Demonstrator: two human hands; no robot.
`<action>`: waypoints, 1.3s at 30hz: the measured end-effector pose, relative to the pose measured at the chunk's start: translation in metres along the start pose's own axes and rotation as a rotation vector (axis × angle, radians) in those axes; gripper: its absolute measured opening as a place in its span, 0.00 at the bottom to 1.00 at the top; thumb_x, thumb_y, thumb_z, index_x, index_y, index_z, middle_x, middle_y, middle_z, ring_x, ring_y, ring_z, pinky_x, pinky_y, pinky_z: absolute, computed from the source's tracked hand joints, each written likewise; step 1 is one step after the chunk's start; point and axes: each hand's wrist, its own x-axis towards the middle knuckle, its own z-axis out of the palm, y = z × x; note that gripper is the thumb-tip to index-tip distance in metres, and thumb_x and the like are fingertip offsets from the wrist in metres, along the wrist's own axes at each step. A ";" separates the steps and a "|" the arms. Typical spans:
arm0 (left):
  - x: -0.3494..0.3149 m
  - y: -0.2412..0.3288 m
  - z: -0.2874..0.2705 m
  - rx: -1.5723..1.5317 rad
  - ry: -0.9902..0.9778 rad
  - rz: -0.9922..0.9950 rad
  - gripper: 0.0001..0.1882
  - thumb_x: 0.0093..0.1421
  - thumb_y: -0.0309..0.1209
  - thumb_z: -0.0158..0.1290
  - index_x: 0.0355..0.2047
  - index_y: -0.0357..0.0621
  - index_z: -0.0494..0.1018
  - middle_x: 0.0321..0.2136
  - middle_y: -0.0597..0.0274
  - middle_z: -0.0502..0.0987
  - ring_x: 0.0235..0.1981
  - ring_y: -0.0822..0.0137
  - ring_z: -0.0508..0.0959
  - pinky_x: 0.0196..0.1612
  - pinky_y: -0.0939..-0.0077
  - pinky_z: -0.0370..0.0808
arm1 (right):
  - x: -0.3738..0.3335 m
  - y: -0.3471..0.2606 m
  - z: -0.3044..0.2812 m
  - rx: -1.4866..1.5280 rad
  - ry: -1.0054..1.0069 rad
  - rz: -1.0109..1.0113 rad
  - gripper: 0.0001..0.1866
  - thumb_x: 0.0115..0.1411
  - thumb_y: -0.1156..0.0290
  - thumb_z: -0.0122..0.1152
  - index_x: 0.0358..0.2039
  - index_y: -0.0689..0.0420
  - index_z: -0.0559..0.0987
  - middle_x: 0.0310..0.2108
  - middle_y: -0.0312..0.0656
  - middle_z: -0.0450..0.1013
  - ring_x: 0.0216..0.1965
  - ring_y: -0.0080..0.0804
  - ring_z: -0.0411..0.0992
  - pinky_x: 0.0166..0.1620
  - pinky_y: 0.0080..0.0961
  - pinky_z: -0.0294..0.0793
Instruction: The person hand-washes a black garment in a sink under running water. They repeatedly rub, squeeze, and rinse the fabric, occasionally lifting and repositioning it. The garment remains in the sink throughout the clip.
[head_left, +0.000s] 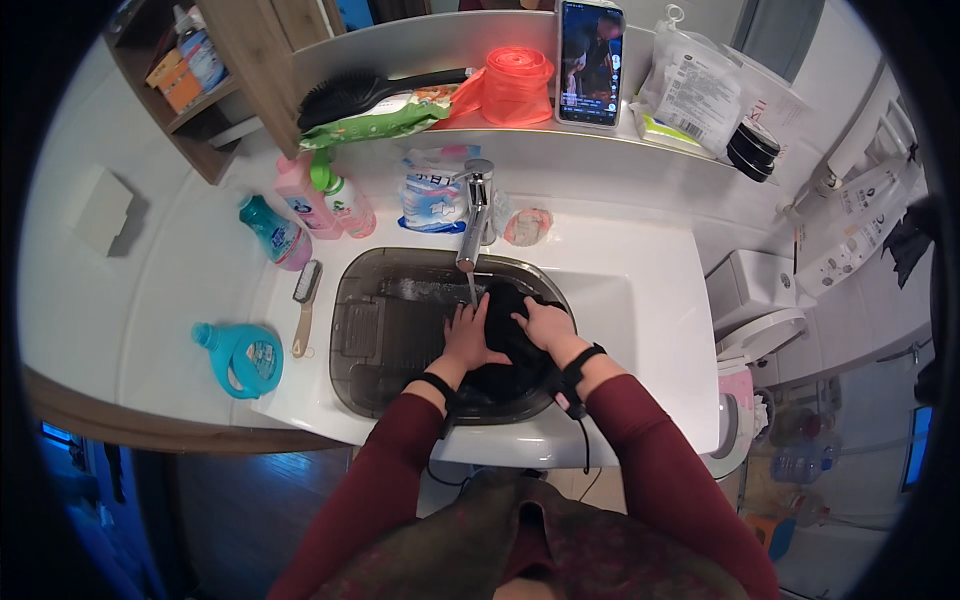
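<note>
A translucent grey washbasin (pixel 343 375) with a ribbed washboard area at its left sits in the white sink. Bunched black cloth (pixel 505 300) lies in its right half; its kind of garment cannot be made out. My left hand (pixel 468 338) rests at the cloth's left edge, fingers spread and thumb stretched out to the right. On the cloth's right side, my right hand (pixel 549 325) has its fingers curled into the fabric. A thin stream of water runs from the chrome faucet (pixel 478 215) into the basin, just beyond my left fingertips.
Left of the basin are a scrub brush (pixel 304 300), a teal jug (pixel 245 360) and several bottles (pixel 275 235). Behind the faucet stands a blue-white pouch (pixel 433 190). The shelf above holds a phone (pixel 589 65), a black hairbrush (pixel 365 95) and a coral roll (pixel 518 85). A toilet (pixel 755 290) is at right.
</note>
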 end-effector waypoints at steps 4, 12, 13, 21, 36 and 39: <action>-0.066 -0.003 -0.001 -0.248 0.146 0.157 0.76 0.32 0.50 0.77 0.75 0.50 0.38 0.67 0.43 0.56 0.70 0.42 0.54 0.69 0.43 0.55 | -0.064 0.001 0.007 -0.048 0.247 -0.249 0.19 0.63 0.54 0.62 0.47 0.52 0.73 0.38 0.50 0.78 0.44 0.55 0.74 0.46 0.47 0.75; -0.158 0.014 -0.039 -0.169 0.025 0.118 0.70 0.38 0.33 0.74 0.75 0.59 0.39 0.64 0.34 0.56 0.65 0.35 0.62 0.65 0.50 0.66 | -0.152 -0.031 -0.011 0.021 0.136 -0.677 0.24 0.42 0.67 0.75 0.40 0.54 0.75 0.37 0.45 0.71 0.45 0.50 0.69 0.51 0.48 0.70; -0.163 0.020 -0.041 -0.132 0.028 0.128 0.66 0.39 0.33 0.73 0.75 0.67 0.45 0.65 0.33 0.55 0.64 0.33 0.63 0.63 0.50 0.70 | -0.157 -0.032 -0.018 -0.046 0.303 -0.671 0.27 0.39 0.65 0.77 0.40 0.54 0.75 0.40 0.44 0.69 0.48 0.50 0.68 0.53 0.52 0.68; -0.110 0.044 -0.011 0.086 -0.062 0.017 0.67 0.41 0.49 0.75 0.75 0.59 0.44 0.73 0.40 0.38 0.72 0.29 0.42 0.63 0.20 0.54 | -0.117 -0.029 -0.010 -0.467 -0.068 -0.387 0.55 0.53 0.35 0.63 0.75 0.46 0.53 0.76 0.51 0.38 0.74 0.66 0.38 0.62 0.75 0.60; -0.023 -0.004 0.011 0.013 -0.006 -0.110 0.71 0.41 0.67 0.67 0.75 0.54 0.39 0.72 0.39 0.47 0.74 0.38 0.43 0.68 0.27 0.42 | 0.024 -0.041 0.000 -0.324 -0.278 -0.270 0.44 0.61 0.45 0.60 0.74 0.40 0.55 0.69 0.47 0.58 0.68 0.52 0.59 0.60 0.51 0.70; -0.008 -0.010 0.015 -0.006 -0.005 -0.137 0.70 0.44 0.71 0.62 0.75 0.52 0.36 0.72 0.39 0.47 0.74 0.39 0.43 0.69 0.28 0.42 | 0.053 -0.041 0.008 -0.301 -0.299 -0.233 0.43 0.62 0.45 0.60 0.74 0.39 0.55 0.68 0.48 0.59 0.67 0.53 0.62 0.62 0.51 0.69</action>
